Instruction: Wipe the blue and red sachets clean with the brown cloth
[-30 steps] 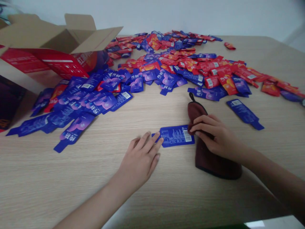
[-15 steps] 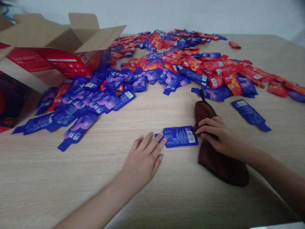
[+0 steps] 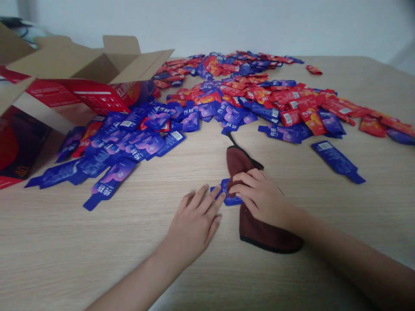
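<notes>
A blue sachet (image 3: 232,199) lies flat on the table, its printed back facing up. My left hand (image 3: 197,218) rests with fingers stretched out, the fingertips on the sachet's narrow left end. Bunched in the fingers of my right hand (image 3: 259,196) is a dark brown cloth (image 3: 267,233) with black edging and a loop at its top. The cloth lies over the right part of the sachet and hides it.
Blue sachets (image 3: 142,147) are heaped at the left, beside an open cardboard box (image 3: 97,93). A long pile of red and blue sachets (image 3: 259,93) stretches across the back. One blue sachet (image 3: 337,160) lies alone at the right.
My right hand has moved left with the cloth, from the sachet's right end to over its middle. My left hand stays on the left end. The camera view has tilted slightly.
</notes>
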Available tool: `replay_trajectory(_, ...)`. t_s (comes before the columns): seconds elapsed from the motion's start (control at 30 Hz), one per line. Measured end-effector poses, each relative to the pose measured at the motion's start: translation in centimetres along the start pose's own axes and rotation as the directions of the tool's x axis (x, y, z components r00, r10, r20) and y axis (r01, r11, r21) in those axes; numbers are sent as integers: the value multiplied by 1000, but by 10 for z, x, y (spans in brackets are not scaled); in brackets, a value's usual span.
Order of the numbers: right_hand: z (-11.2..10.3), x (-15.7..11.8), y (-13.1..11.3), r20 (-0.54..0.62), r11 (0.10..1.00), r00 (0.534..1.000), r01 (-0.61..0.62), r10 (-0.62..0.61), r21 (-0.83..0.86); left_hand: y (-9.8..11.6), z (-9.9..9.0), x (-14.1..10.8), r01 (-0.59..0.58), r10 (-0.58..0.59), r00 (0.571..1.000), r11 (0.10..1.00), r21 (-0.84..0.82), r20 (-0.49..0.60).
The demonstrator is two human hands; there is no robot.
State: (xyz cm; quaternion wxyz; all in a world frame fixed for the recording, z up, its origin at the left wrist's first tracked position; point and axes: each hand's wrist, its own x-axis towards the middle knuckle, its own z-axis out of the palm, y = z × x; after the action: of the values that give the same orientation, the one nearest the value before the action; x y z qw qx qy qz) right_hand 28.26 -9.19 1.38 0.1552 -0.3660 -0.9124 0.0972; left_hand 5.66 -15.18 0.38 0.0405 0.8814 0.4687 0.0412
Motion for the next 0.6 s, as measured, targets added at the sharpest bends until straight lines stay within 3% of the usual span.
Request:
replay_trajectory(0.2,-17,-49,52,-71,982,980,-180,184,59,-1,4,-2,-8,8,1000,1000,27,-23)
replay_trajectory(0.3,-25,-55,61,-96,975,971,-217,221,48,-1,5,-2,-12,14,999,999,51,-43)
replay_trajectory(0.47,-23,-23,21,-170,985,973,-139,155,100,1,5,-1,-8,12,998,998,69,-54)
replay_trajectory(0.6,-7,-5,-8,-57,997,998,-16,20,81,1,5,0,7,-3,998,999,54,-69)
